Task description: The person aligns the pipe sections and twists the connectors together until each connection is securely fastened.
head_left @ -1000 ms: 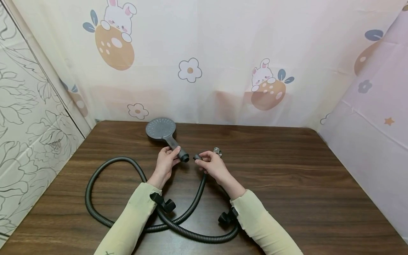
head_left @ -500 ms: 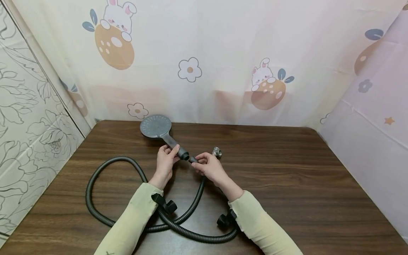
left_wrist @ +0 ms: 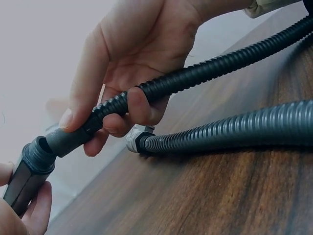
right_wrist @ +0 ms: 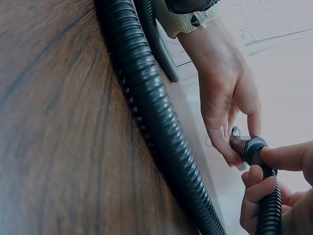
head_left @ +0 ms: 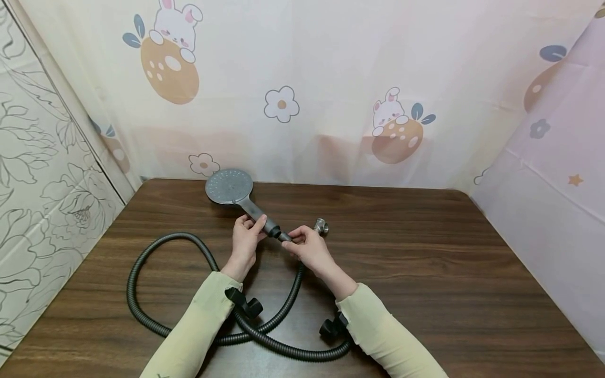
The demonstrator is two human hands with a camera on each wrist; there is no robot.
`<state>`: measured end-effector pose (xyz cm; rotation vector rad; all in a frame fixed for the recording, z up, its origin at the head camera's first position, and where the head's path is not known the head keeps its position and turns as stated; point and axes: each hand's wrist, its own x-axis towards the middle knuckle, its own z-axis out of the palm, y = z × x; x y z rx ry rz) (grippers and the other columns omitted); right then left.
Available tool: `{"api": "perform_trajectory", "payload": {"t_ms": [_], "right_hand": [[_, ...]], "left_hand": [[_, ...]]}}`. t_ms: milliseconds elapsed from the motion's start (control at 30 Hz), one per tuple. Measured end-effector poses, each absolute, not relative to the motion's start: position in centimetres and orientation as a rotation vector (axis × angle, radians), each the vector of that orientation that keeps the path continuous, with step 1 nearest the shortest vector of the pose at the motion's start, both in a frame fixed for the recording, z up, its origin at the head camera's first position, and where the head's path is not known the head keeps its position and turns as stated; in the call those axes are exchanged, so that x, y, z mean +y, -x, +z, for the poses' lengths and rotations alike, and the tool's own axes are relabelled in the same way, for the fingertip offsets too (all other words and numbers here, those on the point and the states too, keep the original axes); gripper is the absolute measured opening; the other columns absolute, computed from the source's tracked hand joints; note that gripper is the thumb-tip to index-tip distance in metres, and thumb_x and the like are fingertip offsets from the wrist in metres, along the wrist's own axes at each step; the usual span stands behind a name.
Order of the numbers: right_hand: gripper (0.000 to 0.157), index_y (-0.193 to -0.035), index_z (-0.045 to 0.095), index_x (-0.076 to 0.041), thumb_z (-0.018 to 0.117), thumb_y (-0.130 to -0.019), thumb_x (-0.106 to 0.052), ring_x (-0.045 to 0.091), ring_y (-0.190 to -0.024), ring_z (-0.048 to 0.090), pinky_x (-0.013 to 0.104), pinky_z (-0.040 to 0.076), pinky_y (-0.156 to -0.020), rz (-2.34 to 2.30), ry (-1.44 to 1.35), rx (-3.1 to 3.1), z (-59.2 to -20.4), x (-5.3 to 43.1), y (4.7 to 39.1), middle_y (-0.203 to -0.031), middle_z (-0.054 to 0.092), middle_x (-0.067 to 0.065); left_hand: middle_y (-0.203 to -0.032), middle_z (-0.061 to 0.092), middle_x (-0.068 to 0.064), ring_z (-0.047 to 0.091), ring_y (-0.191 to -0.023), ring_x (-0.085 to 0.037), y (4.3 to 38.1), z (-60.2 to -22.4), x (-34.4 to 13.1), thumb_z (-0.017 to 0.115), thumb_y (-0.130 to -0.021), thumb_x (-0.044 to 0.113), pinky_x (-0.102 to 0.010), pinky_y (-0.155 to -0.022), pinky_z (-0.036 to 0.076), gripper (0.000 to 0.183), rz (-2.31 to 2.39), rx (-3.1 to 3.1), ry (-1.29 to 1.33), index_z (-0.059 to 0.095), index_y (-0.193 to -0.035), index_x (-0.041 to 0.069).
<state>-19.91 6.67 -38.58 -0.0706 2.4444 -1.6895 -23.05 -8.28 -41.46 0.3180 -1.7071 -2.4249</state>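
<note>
A grey shower head (head_left: 229,186) with a round spray face is tilted over the back of the table, face up. Its handle is gripped by my left hand (head_left: 244,242) between thumb and fingers, near the threaded end (left_wrist: 40,154). My right hand (head_left: 312,249) pinches the grey end fitting (left_wrist: 65,140) of a black ribbed shower hose (head_left: 153,328), fingers curled round the hose just behind it. In the left wrist view the fitting's mouth sits right at the threaded end, slightly angled to it. The right wrist view shows both hands meeting at this joint.
The hose lies in loops across the brown wooden table (head_left: 449,273), under both forearms. Its other end carries a metal connector (head_left: 321,226), resting behind my right hand. A patterned curtain (head_left: 331,52) hangs along the table's back edge.
The shower head has shifted slightly left and up. My right hand has moved left, bringing the hose fitting from a visible gap to the handle's threaded end.
</note>
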Motion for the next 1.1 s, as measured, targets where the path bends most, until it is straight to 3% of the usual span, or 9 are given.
{"api": "perform_trajectory", "payload": {"t_ms": [1100], "right_hand": [[0.027, -0.102, 0.057, -0.004, 0.068, -0.081, -0.016, 0.021, -0.068, 0.062, 0.025, 0.046, -0.055, -1.626, 0.083, 2.535, -38.8, 6.31, 19.98, -0.084, 0.064, 0.009]], "left_hand": [[-0.1, 0.049, -0.013, 0.056, -0.077, -0.009, 22.8, -41.14, -7.69, 0.06, -0.086, 0.004, -0.025, -0.072, 0.051, 0.054, -2.37, -1.731, -0.315, 0.028, -0.129, -0.002]]}}
